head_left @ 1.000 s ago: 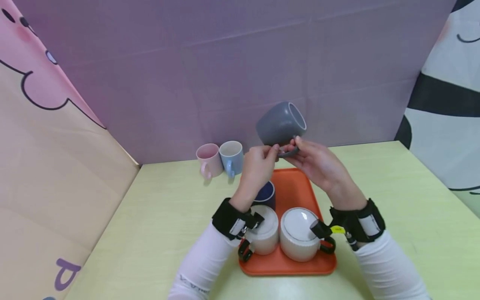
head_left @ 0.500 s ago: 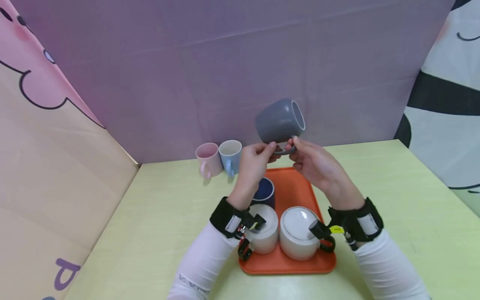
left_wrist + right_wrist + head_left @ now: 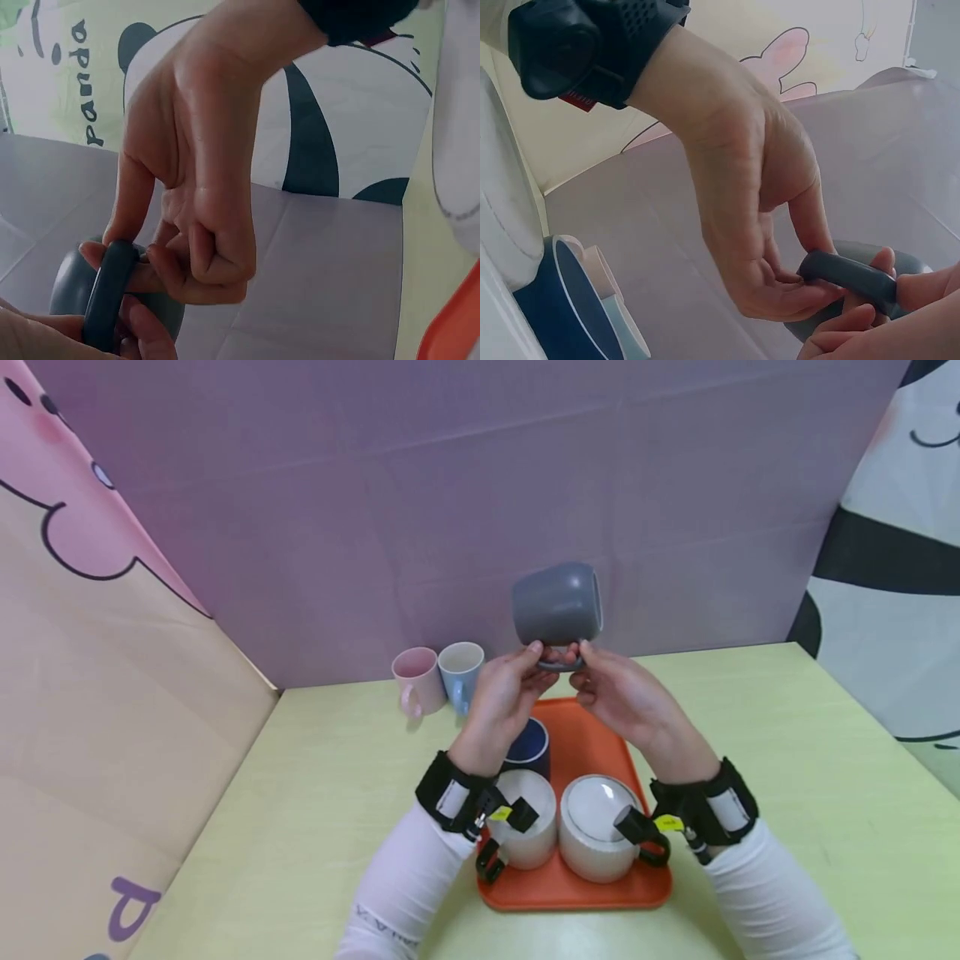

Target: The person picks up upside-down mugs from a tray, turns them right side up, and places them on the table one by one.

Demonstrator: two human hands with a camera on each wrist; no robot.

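Both hands' grip (image 3: 558, 662), grey mug (image 3: 557, 605) above

Light: bright, even, soft.
Shadows: faint, beneath the pastel mugs (image 3: 439, 681).
Edges: head view bowed.
Focus: wrist views soft up close.

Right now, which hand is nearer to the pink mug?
Left. The left hand pinches the grey mug's handle just right of the pink mug. The right hand holds the same handle from the far side, farther away.
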